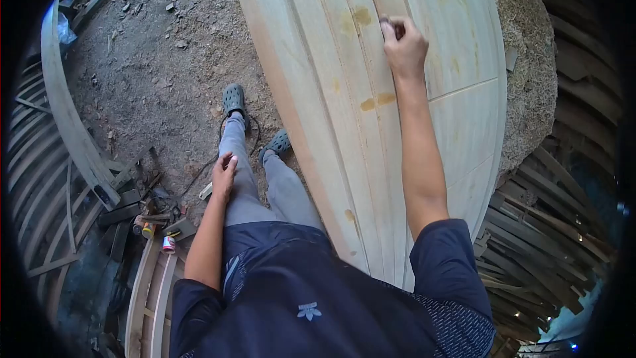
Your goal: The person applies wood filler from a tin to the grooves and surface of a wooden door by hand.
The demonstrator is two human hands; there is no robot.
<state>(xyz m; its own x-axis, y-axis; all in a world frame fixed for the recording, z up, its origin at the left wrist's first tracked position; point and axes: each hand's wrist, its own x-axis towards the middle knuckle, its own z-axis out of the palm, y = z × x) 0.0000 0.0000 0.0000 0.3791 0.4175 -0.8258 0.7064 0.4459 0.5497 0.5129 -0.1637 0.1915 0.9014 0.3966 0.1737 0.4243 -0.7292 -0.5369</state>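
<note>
We work close over the hull-like planking (457, 46), right hand (405, 45) clenched, contents unclear; left hand (225, 176) released; fingertip precision seems called for.

Planked wood surf. (318, 46) w/ brownish stains (362, 16); dirt flr (159, 69) w/ debris (181, 44).

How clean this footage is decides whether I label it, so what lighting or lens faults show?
Head view: black vignetting at the edges, strong wide-angle distortion; soft, fairly even light on the planked wooden surface, deep shade around the stacked timber, small glare spots far right; right hand slightly soft, its fingertips unclear.
</note>
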